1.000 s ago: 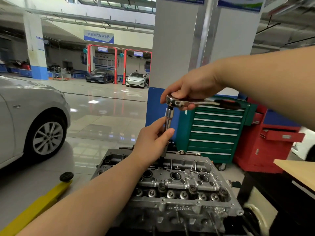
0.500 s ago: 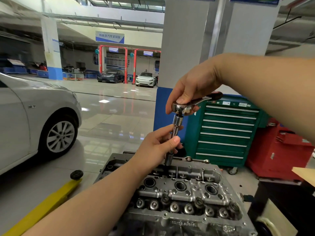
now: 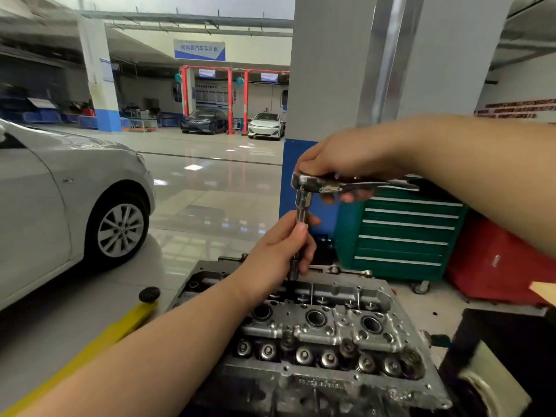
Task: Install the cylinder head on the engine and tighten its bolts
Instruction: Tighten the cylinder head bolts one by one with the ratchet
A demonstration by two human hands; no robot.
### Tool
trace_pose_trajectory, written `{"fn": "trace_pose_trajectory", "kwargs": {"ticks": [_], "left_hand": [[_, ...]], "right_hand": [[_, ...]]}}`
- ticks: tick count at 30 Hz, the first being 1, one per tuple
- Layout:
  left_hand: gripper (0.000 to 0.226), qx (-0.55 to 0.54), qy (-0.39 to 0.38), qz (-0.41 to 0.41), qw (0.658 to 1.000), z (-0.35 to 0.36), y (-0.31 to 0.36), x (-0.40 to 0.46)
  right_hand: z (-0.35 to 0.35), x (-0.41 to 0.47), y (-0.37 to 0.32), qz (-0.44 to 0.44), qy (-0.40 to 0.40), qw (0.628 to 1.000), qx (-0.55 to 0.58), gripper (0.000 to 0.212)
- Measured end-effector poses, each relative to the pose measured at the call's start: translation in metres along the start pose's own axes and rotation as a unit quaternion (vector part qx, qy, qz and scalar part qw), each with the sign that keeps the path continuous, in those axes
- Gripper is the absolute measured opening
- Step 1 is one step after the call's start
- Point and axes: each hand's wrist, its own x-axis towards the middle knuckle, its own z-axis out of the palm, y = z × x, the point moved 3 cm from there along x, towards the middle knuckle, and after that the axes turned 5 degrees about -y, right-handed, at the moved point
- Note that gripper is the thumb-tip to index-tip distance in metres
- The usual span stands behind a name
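right hand (image 3: 346, 158) was wrapped round the ratchet (image 3: 340, 185) above the cylinder head (image 3: 325, 329), left hand (image 3: 279, 251) gripped the extension (image 3: 301, 212) running down into the head's far side

Cylinder head (image 3: 319, 329): dull silver-grey. Ratchet (image 3: 337, 183): bright chrome. Tool cabinet (image 3: 403, 236): green, silver drawer strips. Chest (image 3: 496, 263): red. Pillar (image 3: 331, 85): grey, blue base. Car (image 3: 60, 200): silver. Lift arm (image 3: 99, 344): yellow.
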Motion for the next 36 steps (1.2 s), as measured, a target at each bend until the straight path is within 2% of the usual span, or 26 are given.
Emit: {"fn": "trace_pose_trajectory", "kwargs": {"ticks": [1,3,5,6,8,9,10,12,14,16,18,22,25,27,28,30,31,34,36], "left_hand": [[0.03,-0.01,0.0,-0.002,1.0,0.0,0.0,0.0],[0.032,-0.033,0.003,-0.012,0.999,0.0,-0.001,0.0],[0.032,-0.058,0.007,-0.02,0.998,-0.001,-0.001,-0.002],[0.032,-0.073,0.007,-0.022,0.997,0.0,-0.002,-0.003],[0.033,-0.11,0.004,-0.028,0.994,0.003,-0.001,-0.002],[0.032,-0.129,0.007,-0.037,0.991,0.005,0.0,-0.002],[0.031,-0.146,0.009,-0.05,0.988,0.007,0.001,-0.001],[0.029,-0.161,0.013,-0.08,0.984,0.011,0.003,0.002],[0.032,-0.16,0.011,-0.099,0.982,0.015,0.005,0.004],[0.037,-0.164,0.006,-0.103,0.981,0.016,0.005,0.004],[0.039,-0.179,0.004,-0.094,0.979,0.013,0.004,0.002],[0.047,-0.184,0.021,-0.071,0.98,0.003,0.001,0.0],[0.054,-0.142,0.032,-0.083,0.986,0.003,0.001,0.001],[0.057,-0.124,0.017,-0.088,0.988,0.006,0.003,0.001],[0.058,-0.133,0.006,-0.09,0.987,0.006,0.003,0.0],[0.058,-0.178,-0.012,-0.101,0.979,0.006,0.003,-0.002],[0.058,-0.197,-0.017,-0.106,0.974,0.006,0.003,-0.002],[0.06,-0.217,-0.021,-0.11,0.97,0.008,0.003,0.001],[0.066,-0.216,-0.021,-0.12,0.969,0.012,0.005,0.005]], "right_hand": [[0.006,-0.004,-0.004,0.015,0.038,0.998,-0.041,0.031],[0.02,-0.014,-0.017,0.033,0.114,0.974,-0.192,0.024],[0.04,-0.019,-0.025,-0.008,0.189,0.915,-0.357,0.024],[0.05,-0.027,-0.026,-0.009,0.219,0.896,-0.387,0.034],[0.057,-0.033,-0.02,0.0,0.282,0.894,-0.348,0.048],[0.055,-0.031,-0.014,-0.018,0.273,0.898,-0.345,0.046],[0.05,-0.03,-0.01,-0.048,0.234,0.919,-0.314,0.041],[0.031,-0.032,-0.005,-0.102,0.109,0.975,-0.165,0.03],[0.013,-0.035,-0.001,-0.128,0.014,0.989,-0.079,0.033],[0.008,-0.034,0.002,-0.135,-0.029,0.989,-0.062,0.041],[0.007,-0.027,-0.002,-0.13,-0.008,0.987,-0.094,0.043],[0.017,-0.014,-0.021,-0.064,0.061,0.951,-0.296,0.055],[0.04,-0.017,-0.028,0.023,0.133,0.903,-0.408,0.044],[0.058,-0.021,-0.033,0.05,0.17,0.853,-0.49,0.033],[0.064,-0.022,-0.037,0.043,0.189,0.843,-0.502,0.031],[0.065,-0.024,-0.039,0.009,0.246,0.854,-0.459,0.036],[0.061,-0.025,-0.037,-0.013,0.249,0.874,-0.417,0.04],[0.045,-0.027,-0.027,-0.082,0.125,0.959,-0.24,0.03],[0.033,-0.031,-0.023,-0.106,0.061,0.982,-0.142,0.026]]}}
